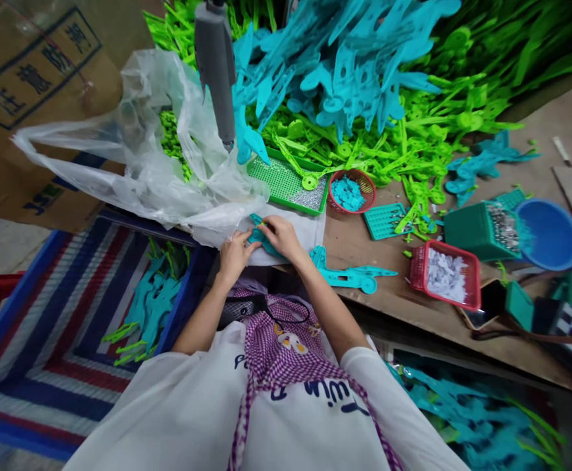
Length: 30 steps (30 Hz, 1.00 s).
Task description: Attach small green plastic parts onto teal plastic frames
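A turquoise plastic piece (269, 244) lies at the bench's front edge, on a white sheet (310, 229). My left hand (236, 254) grips its left side, fingers bent around it. From the right, my right hand (280, 234) pinches the same piece near its top, where a small bit of yellow-green shows. My fingers cover much of it. Just right of my right forearm lies another long turquoise plastic piece (352, 271) with a round end. Behind my hands is a green perforated tray (290, 180) with tiny silvery parts.
A grey power screwdriver (217, 72) hangs above the bench. Turquoise pieces (335, 65) and lime-green pieces (378, 147) are heaped behind. Clear plastic bag (133, 144) sits left; red baskets (352, 191) and a blue bowl (549, 234) stand right. A blue-rimmed crate (50, 392) holds finished-looking turquoise-and-green pieces.
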### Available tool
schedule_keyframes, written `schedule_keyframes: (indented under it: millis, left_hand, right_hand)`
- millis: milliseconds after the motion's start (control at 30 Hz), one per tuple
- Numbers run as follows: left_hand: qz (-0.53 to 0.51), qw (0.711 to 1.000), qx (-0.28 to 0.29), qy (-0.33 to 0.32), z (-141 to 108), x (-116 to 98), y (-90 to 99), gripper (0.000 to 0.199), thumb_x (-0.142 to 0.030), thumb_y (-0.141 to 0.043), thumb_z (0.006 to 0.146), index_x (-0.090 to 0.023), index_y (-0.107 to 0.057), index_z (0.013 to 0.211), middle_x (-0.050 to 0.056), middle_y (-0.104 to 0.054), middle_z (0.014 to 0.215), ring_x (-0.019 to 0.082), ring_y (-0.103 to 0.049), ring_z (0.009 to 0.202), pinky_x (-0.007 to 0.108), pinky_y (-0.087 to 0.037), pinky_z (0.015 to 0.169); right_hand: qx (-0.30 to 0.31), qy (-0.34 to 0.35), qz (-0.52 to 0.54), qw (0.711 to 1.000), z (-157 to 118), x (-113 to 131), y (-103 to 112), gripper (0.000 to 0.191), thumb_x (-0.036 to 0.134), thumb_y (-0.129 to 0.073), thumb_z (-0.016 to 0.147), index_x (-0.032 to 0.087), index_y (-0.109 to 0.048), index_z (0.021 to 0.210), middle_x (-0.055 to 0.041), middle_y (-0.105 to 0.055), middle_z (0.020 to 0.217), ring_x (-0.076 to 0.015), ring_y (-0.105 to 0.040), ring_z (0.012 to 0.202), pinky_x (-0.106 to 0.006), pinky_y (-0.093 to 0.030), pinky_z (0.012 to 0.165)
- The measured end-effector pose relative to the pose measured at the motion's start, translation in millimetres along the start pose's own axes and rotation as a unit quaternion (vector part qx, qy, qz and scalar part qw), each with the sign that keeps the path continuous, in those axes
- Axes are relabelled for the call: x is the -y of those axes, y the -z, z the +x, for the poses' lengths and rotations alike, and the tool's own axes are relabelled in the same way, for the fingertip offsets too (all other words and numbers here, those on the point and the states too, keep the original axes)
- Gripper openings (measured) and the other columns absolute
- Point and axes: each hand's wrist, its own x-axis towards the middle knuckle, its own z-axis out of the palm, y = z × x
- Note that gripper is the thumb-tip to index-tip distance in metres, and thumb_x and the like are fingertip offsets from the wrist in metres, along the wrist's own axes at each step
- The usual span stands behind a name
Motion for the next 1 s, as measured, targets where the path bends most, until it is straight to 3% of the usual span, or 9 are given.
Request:
schedule_keyframes:
  millis: [200,333,500,733,867,933,1000]
  left_hand:
    - [0.061,0.998,0.004,-0.022,1.6,-0.9,1.8,0.041,-0.033,-0.076,0.077,-0.021,-0.073,0.116,0.007,-0.064,0.087,0.022,-0.059,0.082,0.027,-0.041,0.073]
    - [0.107,0.993,-0.011,-0.047,3.2,-3.1,2.8,0.041,-0.037,-0.072,0.080,-0.018,-0.072,0.117,0.007,-0.063,0.084,0.021,-0.058,0.077,0.027,-0.041,0.070]
    - [0.155,0.985,-0.021,-0.077,8.9,-1.9,1.8,0.046,-0.044,-0.067,0.081,-0.016,-0.072,0.118,0.006,-0.062,0.080,0.020,-0.056,0.072,0.028,-0.041,0.069]
    - [0.195,0.973,-0.028,-0.123,11.0,-3.5,3.3,0.050,-0.047,-0.064,0.082,-0.010,-0.072,0.114,0.006,-0.060,0.074,0.020,-0.054,0.068,0.030,-0.041,0.067]
    - [0.203,0.969,-0.039,-0.131,11.7,-8.1,2.4,0.049,-0.050,-0.064,0.080,-0.011,-0.074,0.109,0.006,-0.059,0.072,0.021,-0.054,0.069,0.032,-0.042,0.070]
    - [0.198,0.971,-0.049,-0.124,9.1,-10.3,3.3,0.046,-0.050,-0.067,0.076,-0.013,-0.075,0.102,0.004,-0.057,0.069,0.020,-0.053,0.069,0.032,-0.043,0.070]
    - [0.163,0.978,-0.071,-0.111,2.8,-13.8,5.3,0.045,-0.049,-0.072,0.070,-0.015,-0.075,0.099,0.002,-0.055,0.069,0.018,-0.052,0.068,0.031,-0.044,0.071]
  right_hand:
    - [0.005,-0.024,-0.057,0.998,4.6,1.1,-8.2,0.033,0.044,-0.045,0.099,0.019,-0.066,0.097,-0.0104,-0.068,0.098,-0.0237,-0.059,0.093,-0.034,-0.043,0.084]
    - [-0.016,-0.053,-0.078,0.995,5.1,1.8,-11.1,0.029,0.039,-0.045,0.100,0.018,-0.065,0.099,-0.0089,-0.068,0.098,-0.0209,-0.058,0.093,-0.031,-0.043,0.082]
    - [-0.001,-0.019,-0.092,0.996,7.5,3.3,-6.4,0.018,0.034,-0.054,0.097,0.021,-0.065,0.098,-0.0036,-0.068,0.098,-0.0171,-0.058,0.095,-0.028,-0.044,0.082]
    - [0.000,-0.046,-0.082,0.996,21.1,25.1,2.6,0.006,0.024,-0.067,0.088,0.019,-0.064,0.088,0.0057,-0.064,0.084,-0.0119,-0.056,0.083,-0.022,-0.042,0.075]
    - [0.028,-0.066,-0.125,0.990,21.3,32.8,12.0,0.010,0.026,-0.066,0.089,0.019,-0.065,0.096,0.0024,-0.068,0.096,-0.0145,-0.059,0.089,-0.025,-0.044,0.079]
    - [0.027,-0.047,-0.140,0.989,4.7,37.4,24.1,0.024,0.033,-0.063,0.092,0.017,-0.064,0.110,-0.0037,-0.068,0.110,-0.0183,-0.060,0.100,-0.030,-0.045,0.087]
    - [-0.020,-0.020,-0.138,0.990,-23.4,46.6,37.4,0.039,0.041,-0.059,0.094,0.016,-0.059,0.123,-0.0092,-0.064,0.119,-0.0210,-0.058,0.109,-0.035,-0.044,0.094]
